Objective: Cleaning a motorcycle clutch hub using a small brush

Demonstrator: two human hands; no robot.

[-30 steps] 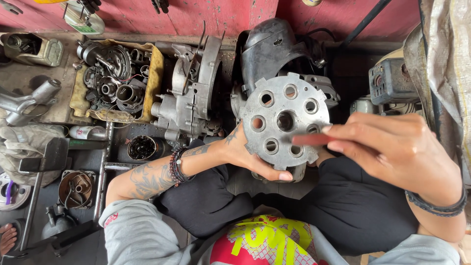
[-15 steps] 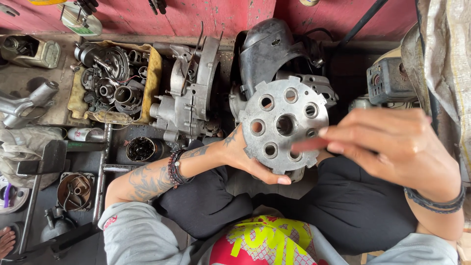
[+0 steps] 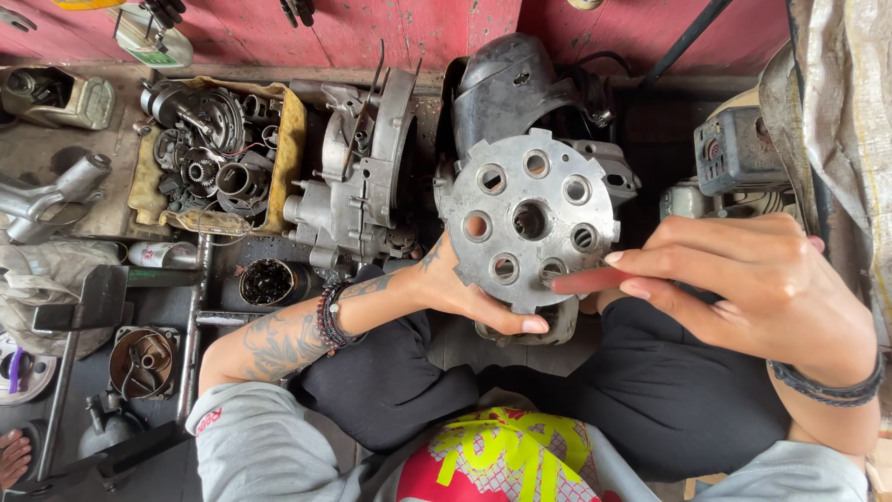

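Head view, looking down over the lap. Left hand [image 3: 465, 288] cups a round grey metal plate with holes [image 3: 530, 218] from beneath: palm under the lower left edge, thumb along the lower rim, the other fingers hidden behind it. The plate sits tilted, face up toward the camera, held above the knees in black trousers [image 3: 650, 390] and just in front of a dark engine cover [image 3: 511, 84].

Right hand [image 3: 743, 279] has its fingers pressed together, pinching a thin reddish stick-like tool [image 3: 585, 279] whose tip touches the plate near a hole at its lower right. What the tool is, cannot tell.

On the floor at left: a grey engine casing [image 3: 358, 177], a yellow tray of small parts [image 3: 214, 158], a small dark tin [image 3: 269, 282].

Risks, as judged:
- Plate is carried by one hand, from under one edge only. A firm push from the tool could tip it off the palm onto the legs or the casing.
- Notched rim lies against the thumb; a twist could nick it.
- Thin tool might slip out of the hole and skid across the face.
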